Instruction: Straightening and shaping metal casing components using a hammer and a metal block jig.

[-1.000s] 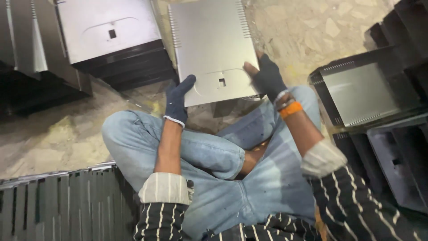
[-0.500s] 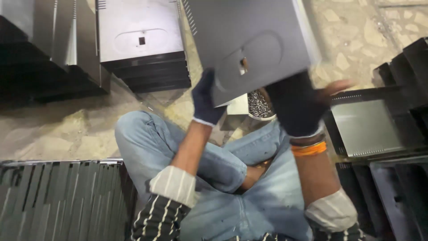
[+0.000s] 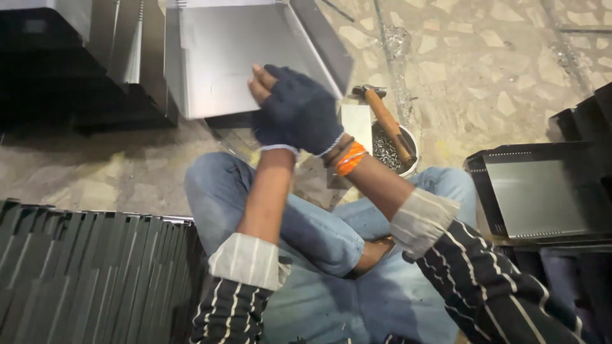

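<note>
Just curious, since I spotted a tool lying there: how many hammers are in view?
1. The wooden-handled hammer lies across the rim of the small bowl of screws, just beyond the person's right knee. Others may be hidden behind the held metal panel.

The sheet-metal tray (image 3: 242, 57) was bare grey steel with a smooth, dull satin sheen. The right hand (image 3: 299, 108) and left hand (image 3: 268, 130) wore dark knitted cloth gloves, fuzzy and matt. The hammer (image 3: 389, 121) had a worn wooden handle and a metal head. The floor (image 3: 497, 70) was rough, mottled stone. The stacked panels (image 3: 89, 274) looked like dark, matt metal.
</note>
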